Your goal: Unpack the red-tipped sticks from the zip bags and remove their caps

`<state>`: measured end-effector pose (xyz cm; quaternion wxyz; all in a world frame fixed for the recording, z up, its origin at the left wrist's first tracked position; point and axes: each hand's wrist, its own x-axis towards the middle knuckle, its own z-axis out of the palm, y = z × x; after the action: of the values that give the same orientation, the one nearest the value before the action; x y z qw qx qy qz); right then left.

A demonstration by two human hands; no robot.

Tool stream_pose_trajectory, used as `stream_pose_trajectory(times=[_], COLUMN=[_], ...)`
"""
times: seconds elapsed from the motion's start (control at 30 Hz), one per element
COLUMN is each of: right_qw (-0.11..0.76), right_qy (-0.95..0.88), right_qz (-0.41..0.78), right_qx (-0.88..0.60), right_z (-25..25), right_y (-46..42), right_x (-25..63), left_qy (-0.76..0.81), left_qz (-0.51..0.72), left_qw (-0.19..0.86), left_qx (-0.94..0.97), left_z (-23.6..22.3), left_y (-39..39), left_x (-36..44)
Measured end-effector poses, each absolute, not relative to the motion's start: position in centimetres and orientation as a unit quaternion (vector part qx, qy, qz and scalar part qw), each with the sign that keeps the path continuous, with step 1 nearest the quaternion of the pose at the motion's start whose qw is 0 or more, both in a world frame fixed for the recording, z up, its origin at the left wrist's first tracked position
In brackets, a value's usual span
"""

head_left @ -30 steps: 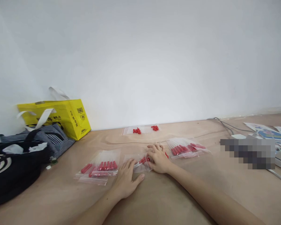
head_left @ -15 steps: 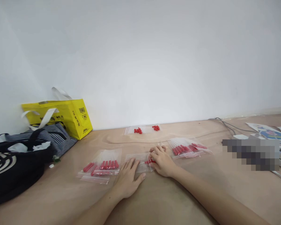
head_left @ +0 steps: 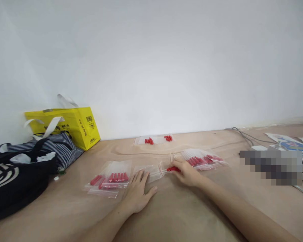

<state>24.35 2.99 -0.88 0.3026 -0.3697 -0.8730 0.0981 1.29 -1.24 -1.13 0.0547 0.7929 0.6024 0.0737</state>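
Observation:
My left hand [head_left: 139,192] lies flat, fingers stretched out, on the near left part of a clear zip bag [head_left: 153,177]. Closed around red-handled tools [head_left: 173,168], which look like small screwdrivers, is my right hand [head_left: 188,173]. Their thin pale shafts point left into the bag's mouth; how many there are I cannot tell. Beside my left hand lie clear bags [head_left: 116,166] with several red handles inside. Overlapping bags of the same red-handled tools [head_left: 198,160] lie just beyond my right hand. More thin shafts [head_left: 172,156] show behind its fingers.
At the wall lies a flat clear bag [head_left: 158,138] with two clusters of short red pieces [head_left: 148,141]. A yellow bag [head_left: 84,129], a striped bag [head_left: 69,148] and a black bag [head_left: 17,188] stand left. Cables [head_left: 243,133], papers [head_left: 290,143] and a blurred patch are right.
My right hand has shifted slightly right, with the red handles now drawn outside the bag's mouth and the shafts lying in it. My left hand has stayed in place.

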Motion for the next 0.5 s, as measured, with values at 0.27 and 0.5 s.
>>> stream_pose_trajectory(times=[0.27, 0.5], right_qw=[0.411, 0.352], right_qy=[-0.713, -0.707], right_qz=[0.01, -0.048], right_qx=[-0.568, -0.611], right_z=[-1.9, -3.9], right_y=[5.9, 5.6], right_x=[28.1, 26.2], left_qy=[0.613, 0.607], left_qz=[0.066, 0.082], left_qw=[0.04, 0.017], left_qx=[0.787, 0.79], left_z=[-1.2, -1.3], left_y=[-1.1, -0.9], left_x=[1.3, 1.5])
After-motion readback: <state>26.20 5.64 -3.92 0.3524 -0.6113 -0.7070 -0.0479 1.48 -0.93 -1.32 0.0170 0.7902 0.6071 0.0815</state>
